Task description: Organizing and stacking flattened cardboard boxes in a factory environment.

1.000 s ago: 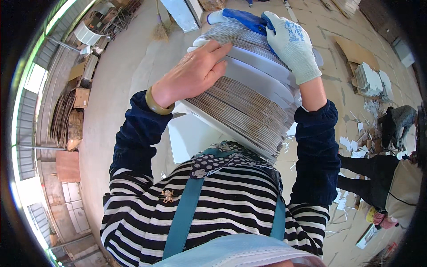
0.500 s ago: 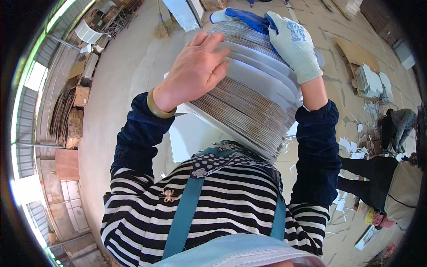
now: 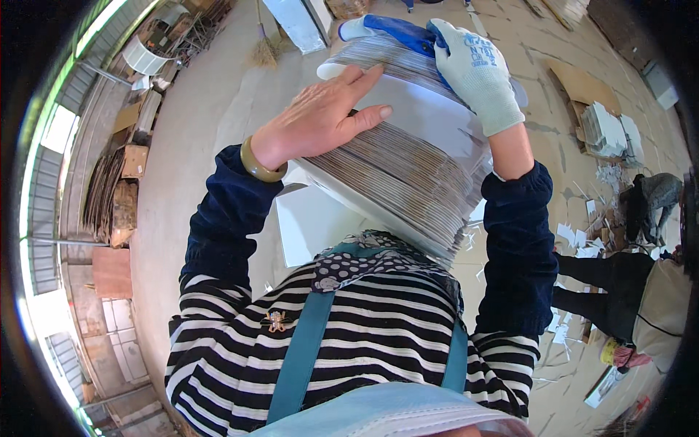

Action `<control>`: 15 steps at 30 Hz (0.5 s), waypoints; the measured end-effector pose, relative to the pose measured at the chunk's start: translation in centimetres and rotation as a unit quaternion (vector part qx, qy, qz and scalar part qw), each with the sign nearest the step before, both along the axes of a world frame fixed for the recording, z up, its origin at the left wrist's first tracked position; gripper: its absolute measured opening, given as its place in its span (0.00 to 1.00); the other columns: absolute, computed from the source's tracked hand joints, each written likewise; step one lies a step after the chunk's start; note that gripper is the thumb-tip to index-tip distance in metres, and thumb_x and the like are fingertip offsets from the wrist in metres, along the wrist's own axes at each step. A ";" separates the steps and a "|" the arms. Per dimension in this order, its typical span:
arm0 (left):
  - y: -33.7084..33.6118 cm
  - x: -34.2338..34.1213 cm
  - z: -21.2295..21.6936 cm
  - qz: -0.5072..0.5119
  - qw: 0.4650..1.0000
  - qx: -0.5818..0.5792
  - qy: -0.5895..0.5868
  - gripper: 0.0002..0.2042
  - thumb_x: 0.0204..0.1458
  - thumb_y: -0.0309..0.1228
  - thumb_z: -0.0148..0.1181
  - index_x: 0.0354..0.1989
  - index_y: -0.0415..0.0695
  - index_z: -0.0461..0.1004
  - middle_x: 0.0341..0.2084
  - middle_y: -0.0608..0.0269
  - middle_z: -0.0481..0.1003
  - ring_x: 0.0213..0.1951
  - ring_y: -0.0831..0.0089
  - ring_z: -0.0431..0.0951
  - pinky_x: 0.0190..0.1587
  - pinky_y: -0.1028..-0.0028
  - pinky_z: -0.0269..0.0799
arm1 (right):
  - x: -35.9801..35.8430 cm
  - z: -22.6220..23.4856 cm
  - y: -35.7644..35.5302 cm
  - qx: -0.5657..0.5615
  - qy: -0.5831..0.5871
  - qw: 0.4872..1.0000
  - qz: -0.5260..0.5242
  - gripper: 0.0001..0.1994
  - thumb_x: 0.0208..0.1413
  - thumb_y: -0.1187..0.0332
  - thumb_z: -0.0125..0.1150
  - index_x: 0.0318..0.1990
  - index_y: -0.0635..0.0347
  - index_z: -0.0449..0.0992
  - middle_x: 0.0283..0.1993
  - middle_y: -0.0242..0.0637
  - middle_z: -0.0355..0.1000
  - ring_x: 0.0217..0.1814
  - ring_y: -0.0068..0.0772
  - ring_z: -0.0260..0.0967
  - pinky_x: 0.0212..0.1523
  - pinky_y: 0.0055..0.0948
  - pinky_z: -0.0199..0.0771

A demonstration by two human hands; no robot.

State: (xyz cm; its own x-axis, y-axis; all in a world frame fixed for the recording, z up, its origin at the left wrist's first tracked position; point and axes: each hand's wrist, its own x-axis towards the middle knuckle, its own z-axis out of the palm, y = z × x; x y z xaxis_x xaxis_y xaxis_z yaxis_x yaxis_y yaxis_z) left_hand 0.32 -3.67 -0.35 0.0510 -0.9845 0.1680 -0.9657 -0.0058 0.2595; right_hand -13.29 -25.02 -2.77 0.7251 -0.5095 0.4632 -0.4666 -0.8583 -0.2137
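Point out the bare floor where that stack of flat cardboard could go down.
Bare concrete floor lies left of the cardboard stack, between the left hand, broom and stacked boards. Right of the right hand, scraps and a person crowd it.

A thick stack of cardboard sheets (image 3: pixel 408 156), matt white on the faces and ribbed grey-brown at the edges, is pressed by a bare left hand (image 3: pixel 320 116) and a right hand (image 3: pixel 473 69) in a knitted, blue-coated cloth glove.

Concrete floor (image 3: pixel 218 124), scattered white sheets (image 3: pixel 608 131)
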 end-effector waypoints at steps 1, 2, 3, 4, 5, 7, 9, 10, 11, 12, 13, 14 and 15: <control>0.1 0.0 0.0 -0.004 1.000 -0.001 -0.001 0.34 0.65 0.54 0.49 0.67 0.35 0.62 0.47 0.48 0.70 0.48 0.48 0.76 0.51 0.57 0.71 | 0.1 -0.1 -0.1 -0.004 -0.003 1.000 -0.001 0.20 0.63 0.60 0.49 0.61 0.50 0.73 0.52 0.43 0.78 0.54 0.47 0.76 0.57 0.43 0.74; 0.1 -0.1 0.0 -0.008 1.000 -0.001 -0.001 0.33 0.66 0.53 0.49 0.66 0.34 0.63 0.46 0.48 0.70 0.48 0.48 0.76 0.51 0.57 0.71 | 0.1 -0.2 -0.1 -0.007 -0.006 1.000 -0.002 0.20 0.63 0.60 0.49 0.61 0.50 0.73 0.52 0.43 0.78 0.54 0.47 0.76 0.57 0.43 0.74; 0.2 -0.1 0.1 -0.008 1.000 -0.002 -0.001 0.33 0.66 0.53 0.49 0.66 0.34 0.63 0.46 0.48 0.70 0.48 0.48 0.76 0.51 0.57 0.71 | 0.1 -0.3 -0.1 -0.008 -0.006 1.000 -0.001 0.20 0.63 0.60 0.49 0.61 0.50 0.73 0.52 0.43 0.78 0.54 0.47 0.76 0.57 0.43 0.74; 0.3 -0.2 0.2 -0.008 1.000 -0.004 0.004 0.33 0.65 0.53 0.49 0.65 0.34 0.64 0.47 0.48 0.70 0.49 0.48 0.76 0.51 0.57 0.71 | 0.0 -0.4 -0.2 -0.009 -0.016 1.000 0.003 0.20 0.63 0.60 0.49 0.61 0.50 0.73 0.52 0.43 0.78 0.54 0.47 0.76 0.57 0.43 0.74; 0.3 -0.3 0.3 -0.009 1.000 -0.006 0.009 0.33 0.65 0.53 0.49 0.65 0.34 0.65 0.48 0.47 0.70 0.49 0.48 0.76 0.52 0.57 0.71 | 0.0 -0.5 -0.2 -0.010 -0.027 1.000 0.007 0.20 0.63 0.60 0.49 0.61 0.50 0.73 0.52 0.43 0.78 0.54 0.47 0.76 0.57 0.43 0.74; 0.4 -0.5 0.5 -0.003 1.000 0.003 0.009 0.32 0.65 0.51 0.50 0.66 0.34 0.64 0.52 0.46 0.68 0.51 0.49 0.74 0.53 0.58 0.69 | 0.0 -0.2 -0.1 -0.005 -0.016 1.000 0.004 0.20 0.63 0.60 0.49 0.61 0.50 0.73 0.52 0.43 0.78 0.54 0.47 0.76 0.57 0.43 0.74; 0.6 -0.5 0.5 0.002 1.000 0.013 0.008 0.31 0.66 0.49 0.51 0.67 0.34 0.63 0.55 0.44 0.66 0.54 0.49 0.73 0.55 0.60 0.68 | 0.0 -0.1 -0.1 -0.001 -0.006 1.000 0.000 0.20 0.63 0.59 0.49 0.61 0.50 0.73 0.53 0.43 0.78 0.54 0.47 0.76 0.57 0.44 0.74; 0.7 -0.3 0.1 -0.010 1.000 -0.020 -0.016 0.31 0.65 0.49 0.51 0.66 0.34 0.64 0.57 0.43 0.65 0.55 0.48 0.72 0.56 0.59 0.68 | 0.0 0.0 -0.1 -0.004 -0.004 1.000 -0.002 0.20 0.63 0.60 0.50 0.61 0.49 0.73 0.52 0.43 0.78 0.54 0.47 0.76 0.57 0.43 0.74; 0.8 -0.2 -0.1 -0.021 0.998 -0.052 -0.040 0.31 0.65 0.49 0.52 0.66 0.34 0.65 0.59 0.42 0.64 0.57 0.47 0.72 0.58 0.59 0.67 | 0.0 0.0 -0.1 -0.007 -0.002 1.000 -0.004 0.20 0.63 0.60 0.50 0.61 0.49 0.73 0.52 0.43 0.78 0.54 0.47 0.76 0.57 0.43 0.74; 0.9 -0.2 -0.3 -0.021 0.998 -0.052 -0.041 0.31 0.65 0.49 0.52 0.66 0.34 0.65 0.59 0.42 0.64 0.57 0.47 0.72 0.58 0.59 0.67 | 0.0 0.0 0.0 -0.007 -0.002 1.000 -0.003 0.20 0.63 0.60 0.50 0.61 0.49 0.73 0.52 0.43 0.78 0.54 0.47 0.76 0.57 0.43 0.74; 0.9 -0.1 -0.4 -0.025 0.997 -0.062 -0.047 0.31 0.65 0.49 0.52 0.66 0.34 0.65 0.60 0.42 0.63 0.58 0.46 0.71 0.59 0.58 0.67 | 0.0 0.1 0.0 -0.007 -0.003 1.000 -0.004 0.20 0.63 0.60 0.50 0.61 0.49 0.73 0.52 0.43 0.78 0.54 0.47 0.76 0.57 0.43 0.74; 1.0 -0.1 -0.5 -0.029 0.996 -0.071 -0.054 0.31 0.65 0.49 0.53 0.65 0.35 0.65 0.61 0.41 0.62 0.59 0.45 0.70 0.60 0.58 0.67 | 0.0 0.1 0.0 -0.007 -0.003 1.000 -0.004 0.20 0.63 0.60 0.50 0.61 0.49 0.73 0.52 0.43 0.78 0.53 0.47 0.76 0.57 0.43 0.74; 0.9 -0.1 -0.4 -0.028 0.996 -0.071 -0.054 0.31 0.65 0.49 0.53 0.65 0.35 0.65 0.61 0.41 0.62 0.59 0.45 0.70 0.60 0.58 0.67 | 0.0 0.0 0.0 -0.008 -0.003 1.000 -0.003 0.20 0.63 0.60 0.50 0.61 0.49 0.73 0.52 0.43 0.78 0.53 0.47 0.76 0.57 0.43 0.74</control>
